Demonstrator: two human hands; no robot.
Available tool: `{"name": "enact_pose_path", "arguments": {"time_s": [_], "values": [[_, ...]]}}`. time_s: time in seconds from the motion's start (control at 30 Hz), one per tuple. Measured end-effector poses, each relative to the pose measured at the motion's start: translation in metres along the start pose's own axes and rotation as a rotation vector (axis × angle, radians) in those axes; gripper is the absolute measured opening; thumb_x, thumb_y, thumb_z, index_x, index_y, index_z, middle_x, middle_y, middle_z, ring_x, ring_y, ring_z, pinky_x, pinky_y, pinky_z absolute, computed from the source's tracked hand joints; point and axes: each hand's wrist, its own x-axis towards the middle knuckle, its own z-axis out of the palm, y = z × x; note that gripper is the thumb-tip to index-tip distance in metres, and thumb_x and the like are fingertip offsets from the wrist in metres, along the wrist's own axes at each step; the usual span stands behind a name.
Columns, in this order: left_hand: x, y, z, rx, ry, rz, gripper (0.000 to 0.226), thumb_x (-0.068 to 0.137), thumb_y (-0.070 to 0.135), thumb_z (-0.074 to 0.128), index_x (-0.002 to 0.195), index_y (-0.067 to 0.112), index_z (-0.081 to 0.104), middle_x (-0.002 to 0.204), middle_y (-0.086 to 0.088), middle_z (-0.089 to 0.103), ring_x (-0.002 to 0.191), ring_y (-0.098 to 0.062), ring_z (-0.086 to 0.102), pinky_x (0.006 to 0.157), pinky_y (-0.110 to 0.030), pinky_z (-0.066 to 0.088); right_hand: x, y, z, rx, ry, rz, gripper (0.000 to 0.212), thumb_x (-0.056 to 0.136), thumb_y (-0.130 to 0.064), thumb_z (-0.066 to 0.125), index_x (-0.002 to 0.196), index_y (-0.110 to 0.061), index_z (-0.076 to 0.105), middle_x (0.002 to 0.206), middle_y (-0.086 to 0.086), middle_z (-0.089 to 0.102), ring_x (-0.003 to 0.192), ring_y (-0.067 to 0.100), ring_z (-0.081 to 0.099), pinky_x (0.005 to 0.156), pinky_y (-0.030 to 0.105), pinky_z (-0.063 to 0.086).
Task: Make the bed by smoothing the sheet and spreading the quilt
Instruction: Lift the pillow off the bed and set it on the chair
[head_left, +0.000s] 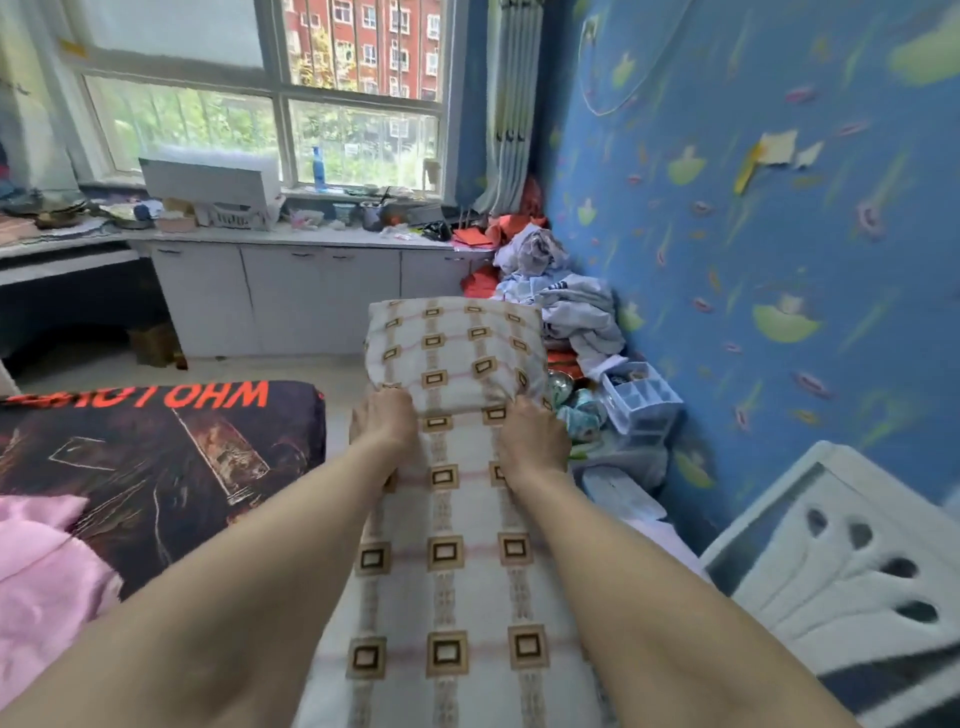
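A folded white quilt (452, 525) with brown square patterns hangs in the air in front of me, stretching from my body out past my hands. My left hand (384, 423) grips its left side and my right hand (530, 441) grips its right side, both with fingers curled into the fabric. The far end of the quilt bulges up beyond my hands. To the left lies the bed, covered by a dark printed sheet (156, 467) with orange letters. A pink blanket (47, 561) lies bunched on the bed's near left part.
A blue wallpapered wall (753, 260) runs along the right. Piled clothes (566, 301), a small plastic organiser (641, 397) and clutter sit by that wall. A white headboard (841, 561) is at lower right. Grey cabinets (291, 296) with a cluttered countertop stand under the window.
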Motion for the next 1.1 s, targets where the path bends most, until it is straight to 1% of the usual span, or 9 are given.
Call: {"name": "enact_pose_path", "arguments": {"time_s": [0.17, 0.27, 0.37, 0.57, 0.73, 0.83, 0.87, 0.97, 1.1], "values": [[0.029, 0.059, 0.051, 0.023, -0.112, 0.193, 0.025, 0.088, 0.007, 0.047, 0.104, 0.009, 0.066, 0.11, -0.016, 0.062, 0.094, -0.034, 0.055, 0.072, -0.033, 0.038, 0.026, 0.061, -0.002, -0.042, 0.025, 0.214, 0.034, 0.095, -0.006, 0.029, 0.11, -0.009, 0.06, 0.112, 0.015, 0.065, 0.102, 0.034, 0.061, 0.076, 0.037, 0.047], [0.042, 0.09, 0.074, 0.007, -0.177, 0.264, 0.028, 0.088, 0.008, 0.051, 0.111, 0.01, 0.066, 0.118, -0.018, 0.059, 0.108, -0.038, 0.053, 0.085, -0.039, 0.044, 0.038, 0.09, -0.001, -0.082, 0.045, 0.298, 0.032, 0.094, -0.007, 0.031, 0.108, -0.009, 0.059, 0.112, 0.015, 0.063, 0.102, 0.034, 0.06, 0.076, 0.037, 0.048], [0.049, 0.115, 0.101, 0.074, -0.241, 0.354, 0.031, 0.087, 0.006, 0.054, 0.116, 0.007, 0.064, 0.125, -0.015, 0.057, 0.119, -0.036, 0.051, 0.094, -0.039, 0.041, 0.042, 0.12, 0.006, -0.088, 0.09, 0.372, 0.03, 0.094, -0.008, 0.032, 0.107, -0.01, 0.059, 0.111, 0.014, 0.063, 0.101, 0.033, 0.06, 0.077, 0.038, 0.049], [0.034, 0.153, 0.18, 0.082, -0.377, 0.477, 0.026, 0.09, 0.005, 0.045, 0.112, 0.004, 0.059, 0.111, -0.018, 0.06, 0.103, -0.038, 0.058, 0.076, -0.037, 0.043, 0.025, 0.195, 0.017, -0.178, 0.05, 0.513, 0.026, 0.097, -0.007, 0.034, 0.109, -0.01, 0.057, 0.107, 0.013, 0.065, 0.098, 0.031, 0.063, 0.069, 0.034, 0.046], [0.005, 0.185, 0.241, 0.088, -0.501, 0.498, 0.03, 0.094, 0.009, 0.037, 0.116, 0.009, 0.057, 0.118, -0.017, 0.059, 0.11, -0.036, 0.055, 0.086, -0.038, 0.043, 0.015, 0.267, 0.019, -0.228, -0.002, 0.548, 0.025, 0.097, -0.009, 0.035, 0.111, -0.011, 0.056, 0.106, 0.014, 0.066, 0.094, 0.032, 0.063, 0.065, 0.033, 0.043], [-0.016, 0.211, 0.28, 0.044, -0.576, 0.399, 0.034, 0.091, 0.02, 0.032, 0.116, 0.019, 0.055, 0.123, -0.012, 0.057, 0.115, -0.033, 0.052, 0.097, -0.046, 0.042, 0.012, 0.314, 0.013, -0.256, -0.047, 0.56, 0.024, 0.096, -0.01, 0.038, 0.114, -0.011, 0.055, 0.11, 0.015, 0.064, 0.098, 0.032, 0.063, 0.071, 0.035, 0.047], [-0.024, 0.22, 0.29, 0.04, -0.592, 0.383, 0.035, 0.091, 0.02, 0.031, 0.117, 0.02, 0.055, 0.125, -0.011, 0.057, 0.116, -0.031, 0.052, 0.099, -0.044, 0.04, 0.01, 0.329, 0.011, -0.267, -0.061, 0.56, 0.024, 0.096, -0.01, 0.039, 0.115, -0.011, 0.055, 0.112, 0.014, 0.064, 0.099, 0.032, 0.062, 0.073, 0.035, 0.048], [-0.045, 0.247, 0.323, 0.043, -0.595, 0.382, 0.035, 0.095, 0.016, 0.036, 0.125, 0.013, 0.052, 0.126, -0.011, 0.057, 0.118, -0.029, 0.052, 0.095, -0.034, 0.038, 0.01, 0.373, 0.008, -0.281, -0.108, 0.552, 0.023, 0.096, -0.01, 0.042, 0.116, -0.012, 0.053, 0.112, 0.013, 0.064, 0.101, 0.031, 0.062, 0.076, 0.036, 0.049], [-0.066, 0.273, 0.378, -0.007, -0.61, 0.38, 0.034, 0.092, 0.015, 0.04, 0.125, 0.009, 0.045, 0.118, -0.017, 0.059, 0.108, -0.035, 0.057, 0.089, -0.039, 0.045, 0.012, 0.432, 0.02, -0.304, -0.122, 0.524, 0.022, 0.096, -0.01, 0.044, 0.116, -0.016, 0.053, 0.11, 0.011, 0.066, 0.094, 0.028, 0.065, 0.072, 0.037, 0.053]]}}
